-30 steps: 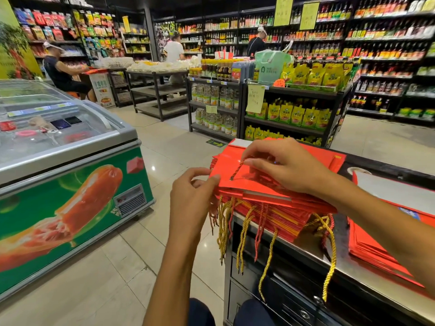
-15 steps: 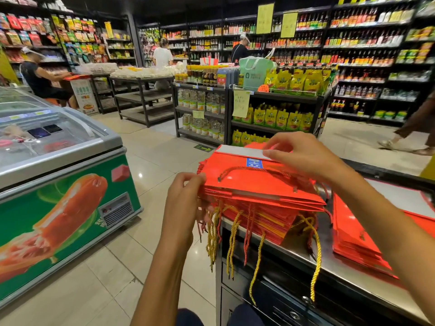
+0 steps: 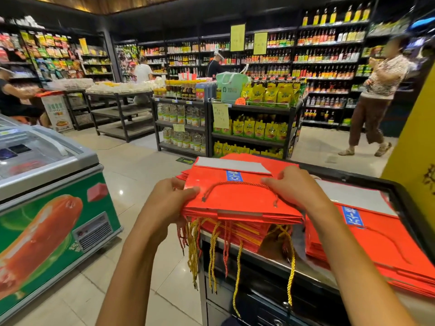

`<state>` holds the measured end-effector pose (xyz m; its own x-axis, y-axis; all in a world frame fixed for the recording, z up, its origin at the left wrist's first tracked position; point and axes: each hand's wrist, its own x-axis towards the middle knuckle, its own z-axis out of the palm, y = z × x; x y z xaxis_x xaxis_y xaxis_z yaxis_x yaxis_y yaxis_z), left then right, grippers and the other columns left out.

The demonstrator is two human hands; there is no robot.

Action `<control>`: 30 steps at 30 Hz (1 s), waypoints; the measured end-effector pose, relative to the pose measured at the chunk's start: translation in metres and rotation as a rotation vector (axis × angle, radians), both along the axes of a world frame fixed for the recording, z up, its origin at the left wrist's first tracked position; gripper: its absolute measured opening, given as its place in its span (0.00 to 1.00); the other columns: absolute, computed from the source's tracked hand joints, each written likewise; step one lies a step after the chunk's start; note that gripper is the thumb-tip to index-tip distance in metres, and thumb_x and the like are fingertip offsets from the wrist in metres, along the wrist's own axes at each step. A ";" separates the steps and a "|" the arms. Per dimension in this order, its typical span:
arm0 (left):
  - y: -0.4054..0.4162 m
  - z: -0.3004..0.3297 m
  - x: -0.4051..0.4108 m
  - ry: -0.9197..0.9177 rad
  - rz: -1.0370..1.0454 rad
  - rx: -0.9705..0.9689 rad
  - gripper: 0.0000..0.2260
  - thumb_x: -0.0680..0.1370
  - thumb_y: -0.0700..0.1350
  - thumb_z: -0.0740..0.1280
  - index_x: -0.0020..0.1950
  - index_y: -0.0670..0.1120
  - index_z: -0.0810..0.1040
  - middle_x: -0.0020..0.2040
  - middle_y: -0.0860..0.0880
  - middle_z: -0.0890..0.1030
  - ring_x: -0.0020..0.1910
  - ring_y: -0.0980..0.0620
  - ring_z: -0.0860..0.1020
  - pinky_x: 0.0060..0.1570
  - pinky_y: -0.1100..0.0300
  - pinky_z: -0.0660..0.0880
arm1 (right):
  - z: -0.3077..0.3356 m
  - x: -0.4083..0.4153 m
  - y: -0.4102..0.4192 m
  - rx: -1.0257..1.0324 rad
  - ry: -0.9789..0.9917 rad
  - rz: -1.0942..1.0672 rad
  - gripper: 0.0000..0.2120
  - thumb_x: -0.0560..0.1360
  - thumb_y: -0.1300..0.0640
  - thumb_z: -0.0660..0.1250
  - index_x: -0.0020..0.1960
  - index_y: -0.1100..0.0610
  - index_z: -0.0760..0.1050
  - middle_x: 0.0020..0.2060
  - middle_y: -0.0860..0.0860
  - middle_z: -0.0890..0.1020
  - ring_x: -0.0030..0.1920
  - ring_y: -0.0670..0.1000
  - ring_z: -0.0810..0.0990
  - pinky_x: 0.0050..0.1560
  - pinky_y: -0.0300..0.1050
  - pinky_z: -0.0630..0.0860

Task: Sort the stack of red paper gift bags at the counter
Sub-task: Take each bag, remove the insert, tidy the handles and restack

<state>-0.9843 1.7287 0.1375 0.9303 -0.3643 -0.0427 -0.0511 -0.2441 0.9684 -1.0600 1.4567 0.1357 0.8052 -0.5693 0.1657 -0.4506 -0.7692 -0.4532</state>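
A: Count, hands?
B: Two: left hand (image 3: pixel 164 203), right hand (image 3: pixel 294 189), each gripping an edge of the same stack.
A: Stacks of red gift bags?
B: Two. One stack (image 3: pixel 235 198) between the fingers of both hands; a second stack (image 3: pixel 376 243) just beyond the right fingers, on the counter (image 3: pixel 294 269). Bags per stack too many to tell.
A: Freezers?
B: One chest freezer (image 3: pixel 54 208), well left of the left fingers.
A: Other people?
B: Four, all well beyond the fingertips.
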 end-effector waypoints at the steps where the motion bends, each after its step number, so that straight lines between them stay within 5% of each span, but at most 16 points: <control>1: -0.003 0.000 -0.007 -0.023 -0.024 -0.008 0.08 0.81 0.44 0.69 0.57 0.40 0.77 0.31 0.47 0.81 0.25 0.52 0.77 0.24 0.61 0.69 | 0.001 -0.005 -0.002 0.002 -0.019 -0.003 0.22 0.77 0.37 0.68 0.34 0.52 0.73 0.38 0.55 0.80 0.44 0.59 0.79 0.39 0.49 0.71; 3: -0.012 0.005 -0.022 -0.084 -0.061 -0.054 0.02 0.82 0.42 0.68 0.54 0.47 0.77 0.33 0.47 0.80 0.25 0.53 0.77 0.22 0.62 0.69 | 0.005 -0.016 -0.010 0.022 -0.044 -0.024 0.24 0.76 0.36 0.68 0.38 0.57 0.81 0.37 0.56 0.82 0.44 0.58 0.80 0.43 0.50 0.74; 8: -0.062 0.025 -0.046 -0.337 -0.170 -0.033 0.07 0.83 0.45 0.67 0.47 0.56 0.75 0.44 0.53 0.84 0.35 0.52 0.82 0.31 0.58 0.72 | 0.027 -0.064 -0.049 0.099 -0.158 -0.100 0.26 0.79 0.35 0.63 0.42 0.57 0.82 0.39 0.56 0.83 0.45 0.58 0.81 0.43 0.50 0.74; 10: -0.093 0.028 -0.050 -0.444 -0.244 0.022 0.02 0.83 0.46 0.66 0.53 0.53 0.77 0.49 0.48 0.85 0.40 0.45 0.82 0.33 0.57 0.68 | 0.034 -0.087 -0.070 0.155 -0.226 -0.177 0.26 0.80 0.34 0.61 0.46 0.57 0.82 0.43 0.56 0.83 0.47 0.58 0.81 0.47 0.50 0.75; 14: -0.168 0.017 -0.055 -0.583 -0.329 0.165 0.13 0.83 0.49 0.67 0.63 0.43 0.77 0.57 0.41 0.84 0.56 0.40 0.81 0.43 0.55 0.70 | 0.031 -0.128 -0.111 0.228 -0.246 -0.333 0.32 0.76 0.28 0.62 0.59 0.56 0.80 0.54 0.60 0.85 0.50 0.58 0.82 0.49 0.48 0.73; 16: -0.200 0.003 -0.062 -0.603 -0.381 0.263 0.15 0.83 0.50 0.66 0.63 0.40 0.76 0.60 0.37 0.82 0.61 0.36 0.78 0.52 0.50 0.74 | 0.021 -0.144 -0.122 0.213 -0.198 -0.400 0.31 0.78 0.34 0.64 0.64 0.60 0.78 0.61 0.62 0.82 0.57 0.61 0.81 0.51 0.48 0.71; 19: -0.228 -0.020 -0.079 -0.588 -0.419 0.420 0.17 0.83 0.49 0.65 0.66 0.39 0.73 0.62 0.34 0.79 0.63 0.31 0.76 0.58 0.45 0.73 | -0.011 -0.158 -0.135 0.235 -0.101 -0.466 0.25 0.80 0.40 0.67 0.63 0.60 0.79 0.61 0.63 0.82 0.59 0.62 0.81 0.50 0.46 0.70; 24: -0.233 -0.062 -0.094 -0.549 -0.453 0.650 0.19 0.83 0.52 0.64 0.67 0.39 0.75 0.65 0.35 0.76 0.65 0.33 0.76 0.61 0.44 0.74 | -0.072 -0.158 -0.146 0.233 0.094 -0.510 0.25 0.78 0.39 0.69 0.64 0.56 0.81 0.63 0.61 0.82 0.63 0.62 0.80 0.64 0.52 0.76; 27: -0.234 -0.070 -0.095 -0.656 -0.376 0.695 0.19 0.83 0.53 0.61 0.66 0.41 0.76 0.64 0.38 0.76 0.66 0.36 0.74 0.60 0.45 0.73 | -0.071 -0.153 -0.147 0.029 0.246 -0.607 0.33 0.77 0.33 0.63 0.71 0.55 0.74 0.71 0.61 0.73 0.72 0.63 0.69 0.71 0.56 0.68; 30: -0.249 -0.073 -0.089 -0.817 -0.301 0.509 0.20 0.84 0.53 0.58 0.69 0.41 0.74 0.66 0.39 0.74 0.69 0.38 0.69 0.62 0.45 0.72 | -0.057 -0.141 -0.148 -0.044 0.223 -0.520 0.34 0.80 0.34 0.57 0.80 0.51 0.62 0.79 0.59 0.61 0.79 0.62 0.55 0.77 0.64 0.57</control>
<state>-1.0737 1.4794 0.0650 0.6161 -0.7051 0.3512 -0.7804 -0.4861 0.3932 -1.2008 1.3086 0.0790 0.4388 -0.8968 0.0568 -0.8563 -0.4365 -0.2761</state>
